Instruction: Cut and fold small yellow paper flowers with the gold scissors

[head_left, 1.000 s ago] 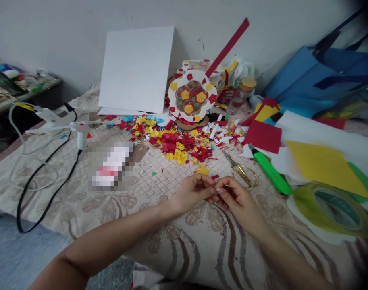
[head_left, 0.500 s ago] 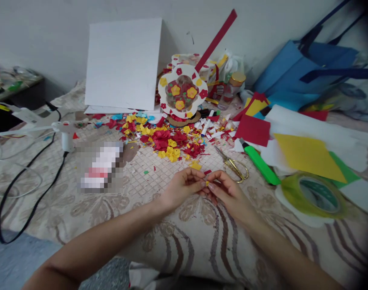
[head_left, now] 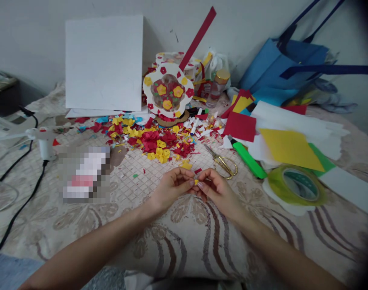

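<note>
Between the fingertips of both hands is a small yellow paper piece (head_left: 196,182); its exact shape is too small to tell. My left hand (head_left: 173,186) pinches it from the left, thumb against fingers. From the right, my right hand (head_left: 217,190) pinches the same piece. Gold-handled scissors (head_left: 225,166) lie just beyond my right hand. Past the fingers spreads a heap of red and yellow paper flowers (head_left: 159,144) with many scraps. Behind the heap stands a white flower-shaped paper lantern (head_left: 186,96) decorated with red and yellow blossoms.
A green utility knife (head_left: 248,158) and a roll of clear yellow tape (head_left: 295,186) lie at right, near coloured paper sheets (head_left: 288,148). On the left are a white glue gun (head_left: 44,143) with a black cord and a blurred-out object (head_left: 85,173). A blue bag (head_left: 271,64) stands behind.
The view has turned slightly right, so everything sits further left. Both hands stay together at the yellow paper piece, which shows a little more between the fingertips.
</note>
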`<state>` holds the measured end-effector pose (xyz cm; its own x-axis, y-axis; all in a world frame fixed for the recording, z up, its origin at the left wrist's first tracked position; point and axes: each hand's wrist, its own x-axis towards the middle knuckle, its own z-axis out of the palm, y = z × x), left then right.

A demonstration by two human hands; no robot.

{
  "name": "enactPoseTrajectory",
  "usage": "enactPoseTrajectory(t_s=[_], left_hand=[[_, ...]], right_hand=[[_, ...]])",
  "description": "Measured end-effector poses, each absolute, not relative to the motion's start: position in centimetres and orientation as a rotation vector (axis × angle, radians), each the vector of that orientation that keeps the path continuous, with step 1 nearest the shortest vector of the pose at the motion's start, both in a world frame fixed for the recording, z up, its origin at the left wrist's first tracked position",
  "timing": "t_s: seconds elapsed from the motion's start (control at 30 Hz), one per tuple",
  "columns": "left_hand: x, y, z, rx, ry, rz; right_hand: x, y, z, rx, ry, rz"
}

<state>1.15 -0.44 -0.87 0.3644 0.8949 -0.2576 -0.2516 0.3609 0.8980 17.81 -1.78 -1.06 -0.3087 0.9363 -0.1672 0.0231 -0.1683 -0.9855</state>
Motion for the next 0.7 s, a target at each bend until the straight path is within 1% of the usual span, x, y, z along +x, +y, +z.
enactPoseTrajectory(t_s=[0.07, 0.27, 0.33, 0.53, 0.7], left_hand=[[1.2, -0.6, -0.9, 0.997, 0.923, 0.917], [1.2, -1.5, -0.9, 1.560, 1.092, 1.064], [1.2, -1.5, -1.0, 1.551, 1.095, 1.068], [1.1, -0.7, -1.2, 1.249, 0.985, 0.978], [1.1, -1.3, -0.7, 1.542, 1.012, 0.967]], right_hand=[[17.8, -1.9, -1.1, -1.184, -1.376, 1.558], [17.8, -2.1, -1.1, -1.218, -1.430, 1.594], [17.8, -2.1, -1.2, -1.207, -1.419, 1.614], [18.0, -2.1, -1.4, -1.206, -1.380, 1.639], [18.0, -2.0, -1.6, -1.238, -1.370, 1.610]])
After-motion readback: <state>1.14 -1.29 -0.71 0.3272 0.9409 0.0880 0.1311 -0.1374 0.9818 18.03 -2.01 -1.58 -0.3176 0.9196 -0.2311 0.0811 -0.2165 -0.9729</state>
